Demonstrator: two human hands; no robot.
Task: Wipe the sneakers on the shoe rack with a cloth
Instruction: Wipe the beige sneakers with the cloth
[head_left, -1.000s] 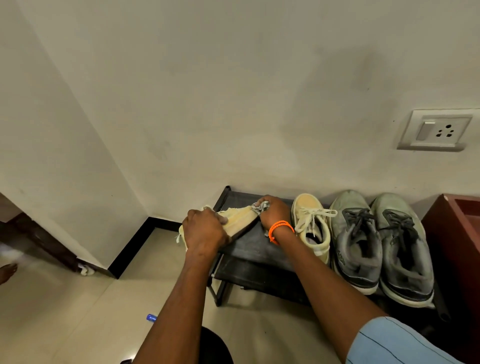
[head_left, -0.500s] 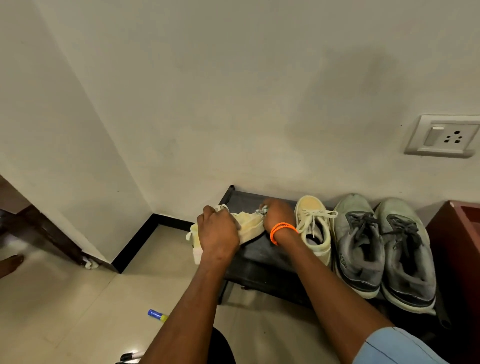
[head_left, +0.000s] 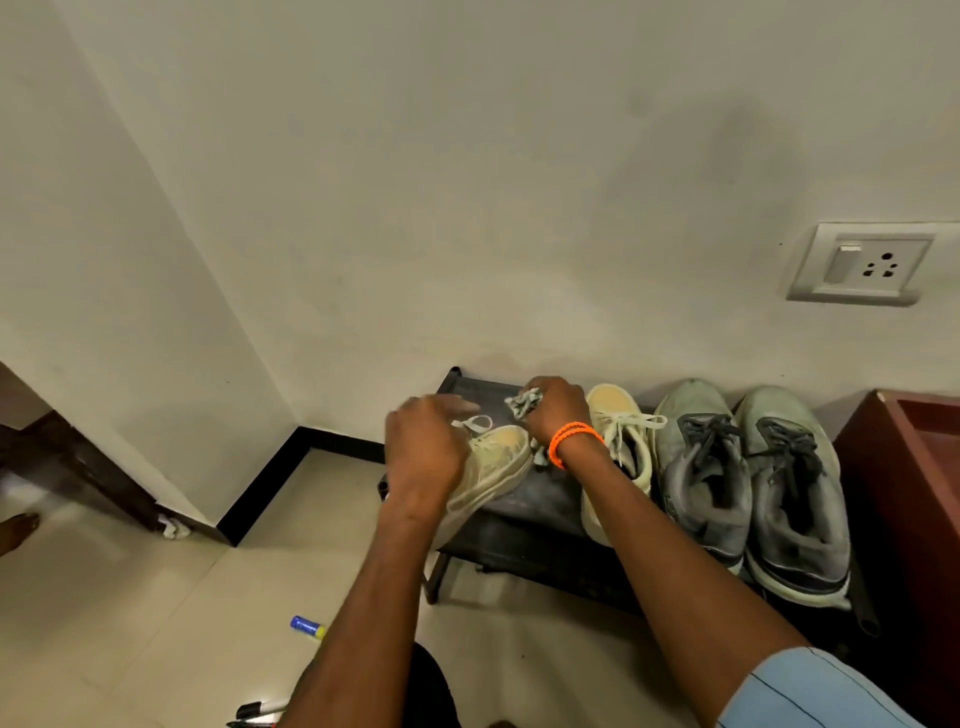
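Plain cream wall meeting a tiled floor in the corner, with a low black shoe rack (head_left: 524, 506) pushed up against it. Going left to right: a blue marker (head_left: 307, 627) lies on the floor near the rack's left leg. Then the left hand (head_left: 426, 449) sits on top of a cream sneaker (head_left: 493, 467), fingers stretched out flat-ish toward the wall, looks more like resting or steadying than gripping. That sneaker sits at the rack's left end, angled, toe pointing far-right, heel hanging off the near-left edge. Right at its toe is the right hand (head_left: 553, 410), orange wristband on, fingers bunched tight around a crumpled grey cloth (head_left: 524, 404).

Next over is the matching cream sneaker (head_left: 618, 441), then two grey sneakers (head_left: 748, 478) side by side, toes to the wall. A reddish-brown cabinet (head_left: 904, 467) closes off the right side, wall socket (head_left: 862, 262) above.

My guess: the cloth hand is nearest the toe, so the wipe runs from the toe back along the shoe's length toward the heel.
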